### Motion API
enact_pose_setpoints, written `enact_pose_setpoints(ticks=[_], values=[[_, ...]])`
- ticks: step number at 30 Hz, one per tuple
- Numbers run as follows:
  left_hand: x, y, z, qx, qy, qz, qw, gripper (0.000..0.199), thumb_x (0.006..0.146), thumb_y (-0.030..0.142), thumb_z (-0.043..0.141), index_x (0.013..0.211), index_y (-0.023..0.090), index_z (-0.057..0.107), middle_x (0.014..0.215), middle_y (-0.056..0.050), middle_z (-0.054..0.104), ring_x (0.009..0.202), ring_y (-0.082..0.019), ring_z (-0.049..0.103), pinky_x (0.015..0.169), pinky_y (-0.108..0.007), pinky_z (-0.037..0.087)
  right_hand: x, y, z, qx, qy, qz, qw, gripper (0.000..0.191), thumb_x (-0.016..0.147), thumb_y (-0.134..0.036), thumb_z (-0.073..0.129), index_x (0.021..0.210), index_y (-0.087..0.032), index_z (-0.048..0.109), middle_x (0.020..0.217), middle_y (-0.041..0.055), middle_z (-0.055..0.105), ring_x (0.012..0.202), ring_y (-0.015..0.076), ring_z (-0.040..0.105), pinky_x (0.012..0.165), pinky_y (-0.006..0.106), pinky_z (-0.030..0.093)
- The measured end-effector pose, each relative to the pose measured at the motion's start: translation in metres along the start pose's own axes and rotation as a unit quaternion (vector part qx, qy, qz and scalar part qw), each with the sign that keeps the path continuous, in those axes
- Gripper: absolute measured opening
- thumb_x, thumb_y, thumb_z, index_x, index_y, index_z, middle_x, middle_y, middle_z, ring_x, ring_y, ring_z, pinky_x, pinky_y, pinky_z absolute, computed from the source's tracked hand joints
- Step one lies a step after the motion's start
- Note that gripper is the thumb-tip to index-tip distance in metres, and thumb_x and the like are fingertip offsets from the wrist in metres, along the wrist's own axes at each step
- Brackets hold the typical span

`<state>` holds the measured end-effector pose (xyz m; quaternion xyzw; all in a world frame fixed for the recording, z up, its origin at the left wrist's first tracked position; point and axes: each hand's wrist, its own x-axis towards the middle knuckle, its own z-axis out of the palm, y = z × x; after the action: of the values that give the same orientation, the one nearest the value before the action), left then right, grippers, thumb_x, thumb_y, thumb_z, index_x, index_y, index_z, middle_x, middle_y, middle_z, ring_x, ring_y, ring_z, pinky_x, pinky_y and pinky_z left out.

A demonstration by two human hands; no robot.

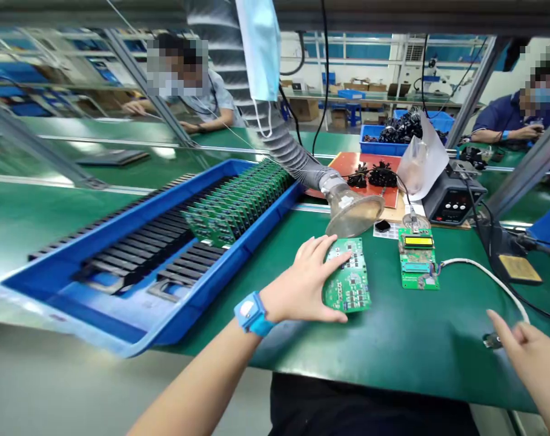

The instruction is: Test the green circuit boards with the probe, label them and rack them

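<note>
My left hand [306,281], with a blue strap on its wrist, is spread over the left part of a green circuit board [347,281] on the table, its thumb at the lower edge and fingers at the top. At the right, my right hand [523,345] is closed round the metal-ended connector [492,341] of a white cable [488,266]. That cable runs to a tester board [419,266] with a yellow-lit display, which lies right of the circuit board.
A blue tray [202,303] with upright circuit boards [238,203] in a black rack stands at the left. A fume hose nozzle [354,215] hangs behind the board. At the back right stands a soldering station [454,197]. Two people sit across the benches.
</note>
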<state>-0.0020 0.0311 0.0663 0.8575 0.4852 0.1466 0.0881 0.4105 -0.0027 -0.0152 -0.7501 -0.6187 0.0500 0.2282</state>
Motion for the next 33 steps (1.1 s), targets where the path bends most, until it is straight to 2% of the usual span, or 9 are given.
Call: enact_pose_setpoints(ticks=[3,6,8,10,13,18,23,29,33], values=[[0.001,-0.020,-0.002,-0.031,-0.042,-0.028,0.998,0.101,0.052,0.074,0.073,0.137,0.024,0.050,0.156,-0.018,0.024,0.142,-0.047,0.014,0.112,-0.065,0.008,0.003,-0.066,0.017,0.154,-0.088,-0.067,0.982,0.049,0.079,-0.063,0.052,0.051,-0.025,0.045,0.047,-0.0018,0.047,0.046,0.0163,0.047,0.048,0.028,0.039],[-0.008,-0.028,0.005,-0.170,0.023,-0.123,0.977,0.100,0.047,0.068,0.080,0.134,0.025,0.054,0.157,-0.012,0.024,0.145,-0.041,0.008,0.116,-0.056,0.002,0.010,-0.130,0.044,0.363,-0.254,-0.072,0.893,0.039,0.080,-0.058,0.057,0.065,-0.022,0.058,0.063,0.0009,0.061,0.061,0.0174,0.058,0.061,0.029,0.048],[-0.014,-0.031,0.012,-0.296,0.110,-0.225,0.922,0.095,0.057,0.072,0.072,0.135,0.023,0.052,0.157,-0.009,0.027,0.146,-0.036,0.007,0.118,-0.050,0.002,0.018,-0.162,0.062,0.477,-0.310,0.002,0.822,0.036,0.073,-0.056,0.068,0.076,-0.020,0.063,0.076,0.0043,0.068,0.074,0.0192,0.064,0.073,0.031,0.052],[-0.017,-0.034,0.022,-0.384,0.142,-0.294,0.864,0.080,0.075,0.075,0.051,0.133,0.020,0.054,0.150,-0.010,0.040,0.144,-0.034,0.021,0.117,-0.050,0.015,0.027,-0.186,0.077,0.554,-0.367,0.087,0.743,0.037,0.068,-0.049,0.076,0.085,-0.018,0.066,0.088,0.0070,0.071,0.086,0.0192,0.066,0.085,0.032,0.051],[-0.013,-0.036,0.033,-0.461,0.086,-0.312,0.827,0.067,0.082,0.070,0.046,0.117,0.016,0.065,0.124,-0.013,0.066,0.122,-0.035,0.054,0.104,-0.049,0.041,0.038,-0.213,0.091,0.571,-0.424,0.118,0.693,0.035,0.073,-0.048,0.073,0.086,-0.016,0.067,0.088,0.0089,0.073,0.081,0.0175,0.069,0.083,0.032,0.053],[-0.008,-0.037,0.040,-0.536,0.069,-0.316,0.780,0.057,0.069,0.055,0.073,0.104,0.011,0.067,0.106,-0.016,0.072,0.100,-0.033,0.067,0.091,-0.044,0.051,0.045,-0.237,0.102,0.544,-0.462,0.137,0.687,0.032,0.068,-0.040,0.080,0.078,-0.012,0.067,0.076,0.0101,0.074,0.070,0.0180,0.070,0.071,0.031,0.056],[-0.028,-0.026,0.052,-0.529,0.143,-0.294,0.783,0.062,0.069,0.047,0.077,0.115,0.013,0.055,0.124,-0.019,0.062,0.115,-0.034,0.060,0.098,-0.048,0.047,0.036,-0.231,0.091,0.557,-0.466,0.093,0.681,0.038,0.059,-0.031,0.085,0.087,-0.012,0.069,0.092,0.0103,0.075,0.089,0.0222,0.070,0.092,0.037,0.051],[-0.057,-0.007,0.072,-0.455,0.240,-0.202,0.834,0.099,0.062,0.040,0.084,0.141,0.024,0.027,0.157,-0.016,0.019,0.141,-0.034,0.029,0.115,-0.051,0.026,0.014,-0.203,0.085,0.563,-0.386,-0.116,0.722,0.092,0.056,-0.027,0.085,0.136,-0.021,0.040,0.145,0.0131,0.042,0.134,0.0263,0.043,0.115,0.044,0.030],[-0.068,0.005,0.085,-0.330,0.244,-0.103,0.906,0.113,0.077,0.037,0.073,0.149,0.034,-0.013,0.160,-0.016,0.001,0.145,-0.033,0.014,0.115,-0.057,0.019,0.000,-0.180,0.084,0.506,-0.393,-0.210,0.738,0.091,0.073,-0.021,0.072,0.148,-0.024,0.019,0.148,0.0142,0.037,0.137,0.0263,0.038,0.116,0.048,0.026]])
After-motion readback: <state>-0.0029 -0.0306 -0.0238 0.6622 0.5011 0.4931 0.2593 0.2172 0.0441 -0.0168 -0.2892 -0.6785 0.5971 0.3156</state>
